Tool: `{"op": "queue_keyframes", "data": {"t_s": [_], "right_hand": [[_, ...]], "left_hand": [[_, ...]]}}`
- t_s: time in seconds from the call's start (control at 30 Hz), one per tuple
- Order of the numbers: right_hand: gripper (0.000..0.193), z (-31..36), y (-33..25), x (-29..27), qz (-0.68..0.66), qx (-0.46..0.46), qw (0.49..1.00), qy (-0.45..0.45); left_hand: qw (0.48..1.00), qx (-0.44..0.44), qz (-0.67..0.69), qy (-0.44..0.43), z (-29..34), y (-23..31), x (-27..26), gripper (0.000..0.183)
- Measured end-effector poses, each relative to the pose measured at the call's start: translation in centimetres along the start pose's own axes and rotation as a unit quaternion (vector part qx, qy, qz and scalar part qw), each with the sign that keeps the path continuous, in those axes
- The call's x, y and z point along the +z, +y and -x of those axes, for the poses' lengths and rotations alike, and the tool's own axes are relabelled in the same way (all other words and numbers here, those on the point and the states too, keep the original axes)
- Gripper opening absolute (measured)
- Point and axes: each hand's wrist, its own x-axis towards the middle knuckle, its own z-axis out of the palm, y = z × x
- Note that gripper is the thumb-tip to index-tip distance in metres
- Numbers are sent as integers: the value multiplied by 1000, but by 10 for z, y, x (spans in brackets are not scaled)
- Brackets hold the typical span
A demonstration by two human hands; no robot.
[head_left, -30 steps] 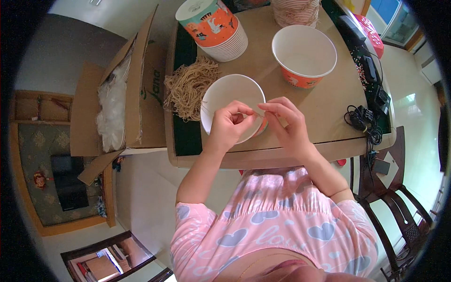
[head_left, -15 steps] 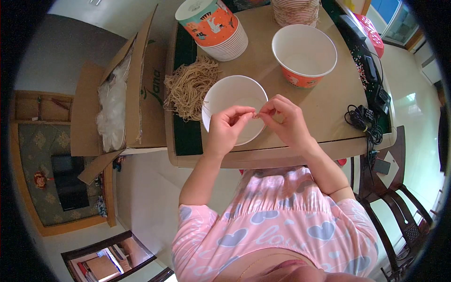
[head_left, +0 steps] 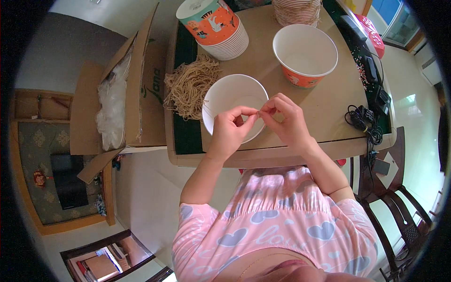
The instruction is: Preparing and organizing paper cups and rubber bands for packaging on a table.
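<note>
Above the near rim of a white-lined paper bucket (head_left: 228,94), my two hands meet fingertip to fingertip. My left hand (head_left: 228,130) pinches thumb against forefinger. Touching it from the right, my right hand (head_left: 287,121) makes the same pinch. Whatever lies between the fingertips is too small to name now. A loose heap of tan twine (head_left: 191,89) lies just left of the bucket, by its rim. Behind my right hand, a second paper bucket (head_left: 303,81), orange outside and white inside, stands upright.
At the back of the table (head_left: 256,51) are a stack of nested orange buckets (head_left: 216,28) and a stack bound with twine (head_left: 297,11). An open cardboard box (head_left: 152,89) with clear plastic stands left. Black cables (head_left: 369,127) hang over the right edge, above a dark chair (head_left: 404,207).
My left hand has shifted slightly right, and the fingertips are pressed closer together. A small brownish bit that showed between them is now mostly covered. The buckets stay in place.
</note>
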Motion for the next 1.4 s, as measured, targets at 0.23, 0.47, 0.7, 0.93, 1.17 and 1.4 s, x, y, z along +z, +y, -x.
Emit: {"op": "queue_keyframes", "data": {"t_s": [0.23,0.47,0.7,0.93,1.17,1.4], "right_hand": [[21,0,-15,-5,12,23,999,-39],[19,3,-20,-1,97,26,992,-80],[10,5,-7,9,145,1,988,-54],[11,6,-2,18,140,5,990,-14],[15,3,-17,10,138,6,990,17],[13,4,-16,7,151,4,988,-43]], "left_hand": [[999,30,-9,45,8,-1,-6,9],[992,41,-39,115,17,1,-2,8],[989,67,-18,129,15,-4,5,7],[988,87,-17,126,14,-4,8,6],[988,75,-17,132,14,-4,7,7],[987,84,23,133,17,-4,6,9]]}}
